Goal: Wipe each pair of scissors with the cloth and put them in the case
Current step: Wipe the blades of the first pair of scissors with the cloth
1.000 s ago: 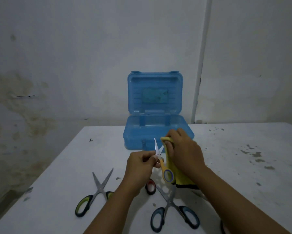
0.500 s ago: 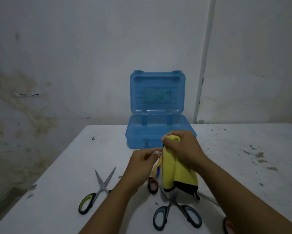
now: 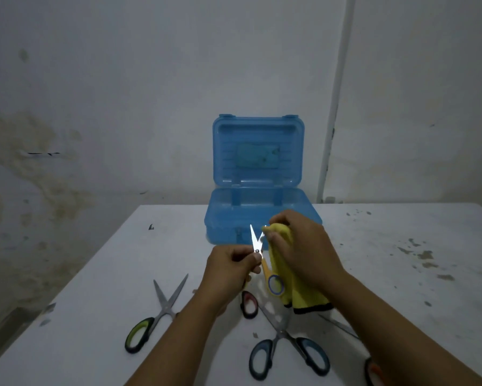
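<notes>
Left hand (image 3: 228, 263): pinches the small yellow-handled scissors (image 3: 258, 246) near the pivot, blades parted, tips toward 12 o'clock.
Right hand (image 3: 304, 246): clutches the yellow cloth (image 3: 304, 296), apparently against one blade.
Case (image 3: 262, 215): blue, lid up, at 12 o'clock of both hands.
Table (image 3: 95, 288): green-handled scissors (image 3: 156, 313) at 8 o'clock, blue-handled scissors (image 3: 284, 346) at 6 o'clock.

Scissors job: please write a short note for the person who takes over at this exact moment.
Left hand holds the small yellow-handled scissors, blades open and pointing up. Right hand grips the yellow cloth, pressed at one blade. The blue case stands open behind; I see no scissors inside. Done: none cased. Left: finish this pair, then the green-handled scissors, blue-handled scissors and red-handled scissors on the table.
</notes>
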